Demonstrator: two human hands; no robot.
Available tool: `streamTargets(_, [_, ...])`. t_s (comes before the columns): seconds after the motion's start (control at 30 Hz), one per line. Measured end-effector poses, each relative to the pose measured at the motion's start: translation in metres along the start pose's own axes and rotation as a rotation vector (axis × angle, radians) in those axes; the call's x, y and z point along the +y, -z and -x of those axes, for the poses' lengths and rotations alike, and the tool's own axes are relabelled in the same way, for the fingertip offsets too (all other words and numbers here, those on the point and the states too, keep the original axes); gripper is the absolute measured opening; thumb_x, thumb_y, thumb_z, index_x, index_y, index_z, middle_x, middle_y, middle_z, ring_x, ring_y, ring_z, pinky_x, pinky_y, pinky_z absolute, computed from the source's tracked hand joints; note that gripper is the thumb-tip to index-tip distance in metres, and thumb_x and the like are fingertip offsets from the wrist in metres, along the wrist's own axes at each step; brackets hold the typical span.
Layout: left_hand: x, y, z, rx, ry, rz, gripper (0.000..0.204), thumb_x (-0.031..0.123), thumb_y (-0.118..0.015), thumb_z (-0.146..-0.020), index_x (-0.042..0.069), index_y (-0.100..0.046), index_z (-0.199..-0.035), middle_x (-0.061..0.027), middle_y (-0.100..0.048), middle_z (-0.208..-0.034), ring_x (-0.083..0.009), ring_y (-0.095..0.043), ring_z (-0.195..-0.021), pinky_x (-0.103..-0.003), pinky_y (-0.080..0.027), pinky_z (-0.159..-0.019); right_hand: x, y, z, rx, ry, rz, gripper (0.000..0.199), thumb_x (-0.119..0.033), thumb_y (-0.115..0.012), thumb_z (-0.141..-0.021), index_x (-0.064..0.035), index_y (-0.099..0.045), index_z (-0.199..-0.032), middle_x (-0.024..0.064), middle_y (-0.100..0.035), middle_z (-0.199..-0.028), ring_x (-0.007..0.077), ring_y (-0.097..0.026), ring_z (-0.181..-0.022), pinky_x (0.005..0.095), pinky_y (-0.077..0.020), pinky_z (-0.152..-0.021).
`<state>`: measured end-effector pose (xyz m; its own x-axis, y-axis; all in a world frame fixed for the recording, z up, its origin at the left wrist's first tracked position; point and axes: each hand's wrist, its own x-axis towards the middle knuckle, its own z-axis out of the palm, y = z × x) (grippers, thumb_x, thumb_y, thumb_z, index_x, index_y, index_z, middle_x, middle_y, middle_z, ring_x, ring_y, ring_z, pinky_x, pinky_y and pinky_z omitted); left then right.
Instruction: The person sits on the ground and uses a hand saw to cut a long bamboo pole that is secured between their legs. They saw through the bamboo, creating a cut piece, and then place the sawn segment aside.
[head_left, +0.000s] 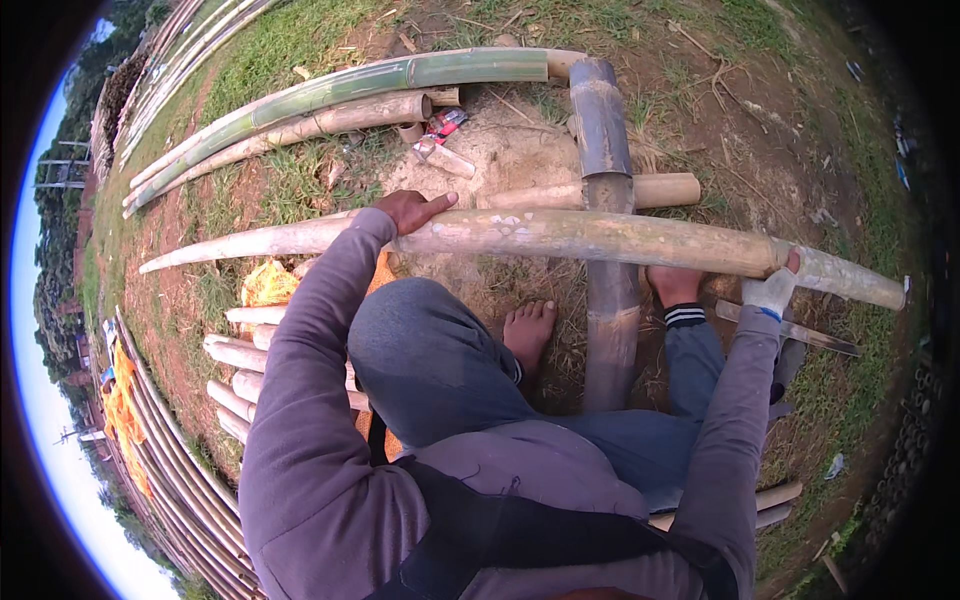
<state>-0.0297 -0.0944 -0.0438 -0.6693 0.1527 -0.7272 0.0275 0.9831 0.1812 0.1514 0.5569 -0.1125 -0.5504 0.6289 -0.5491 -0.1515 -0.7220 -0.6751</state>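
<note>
A long pale bamboo pole (560, 234) lies crosswise in front of me, over a dark bamboo log (612, 350) that runs away from me. My left hand (416, 210) is bare and closed over the pole left of the log, its thumb pointing right along the top. Farther right, my right hand (768, 292), in a whitish glove, grips the pole from the near side; a bare fingertip shows above it. Close below that hand is a long flat blade (800, 332), its near part partly hidden by my forearm.
A green bamboo pole (380, 80) lies beyond, its right end by the log. Several cut bamboo pieces (240, 355) and orange netting (268, 284) sit at my left. My bare left foot (530, 330) is left of the log. Long poles (180, 450) are stacked far left.
</note>
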Motion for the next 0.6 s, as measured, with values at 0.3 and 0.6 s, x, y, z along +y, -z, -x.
streamTargets(0.3, [0.034, 0.025, -0.091, 0.357, -0.189, -0.163, 0.098, 0.082, -0.023, -0.103, 0.004, -0.081, -0.112, -0.0289, -0.076, -0.114, -0.0484, -0.071, -0.111, -0.054, -0.051, -0.103, 0.009, -0.014, -0.029, 0.153, 0.219, 0.829, 0.080, -0.067, -0.068, -0.097, -0.0032, -0.060, -0.143, 0.0206, -0.070, -0.127, 0.0387, -0.068, -0.121, 0.0474, -0.0515, -0.098])
streamTargets(0.6, [0.050, -0.012, -0.057, 0.652, -0.748, -0.058, 0.050, 0.050, -0.065, -0.101, 0.008, -0.069, -0.128, -0.0204, -0.073, -0.111, -0.0414, -0.070, -0.109, -0.053, -0.053, -0.097, -0.078, 0.125, 0.143, -0.041, -0.038, 2.022, 0.066, -0.043, -0.081, -0.095, 0.0043, -0.066, -0.139, 0.0322, -0.070, -0.133, 0.0433, -0.068, -0.128, 0.0484, -0.0530, -0.108])
